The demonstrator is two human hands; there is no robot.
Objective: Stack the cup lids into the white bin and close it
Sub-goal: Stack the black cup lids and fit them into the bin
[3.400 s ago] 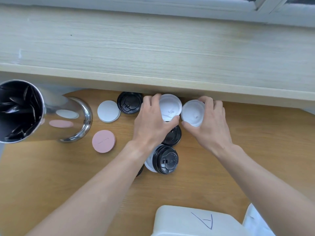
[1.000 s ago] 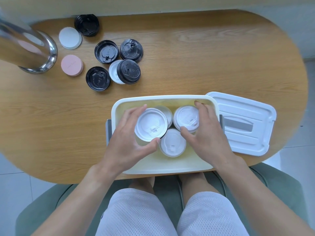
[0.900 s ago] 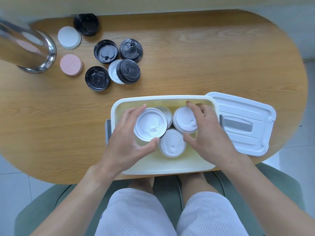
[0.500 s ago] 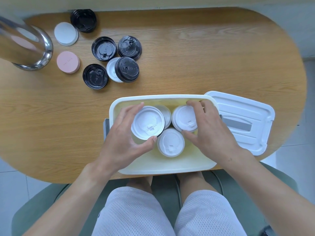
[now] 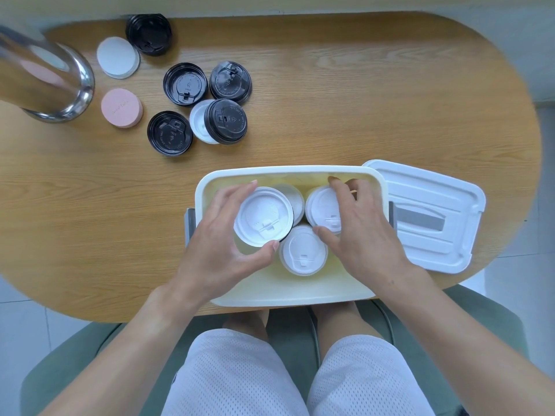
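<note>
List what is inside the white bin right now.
The white bin holds four white cup lids: one in the left hand, one under the right hand, two loose. Anything beneath them is hidden.

bin [image 5: 210,187] near half free | far half: white lids [image 5: 303,250] | hands block

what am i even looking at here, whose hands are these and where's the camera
The camera sits on a person's head, looking down, so the two bare hands are the wearer's own. The person is seated at a wooden table. The left hand holds a white cup lid over an open white bin; the right hand has its grip on another white lid. More white lids already sit inside. The bin's cover lies to the right. Farther back lie black lids, a pink disc, a white disc and a steel container.
</note>
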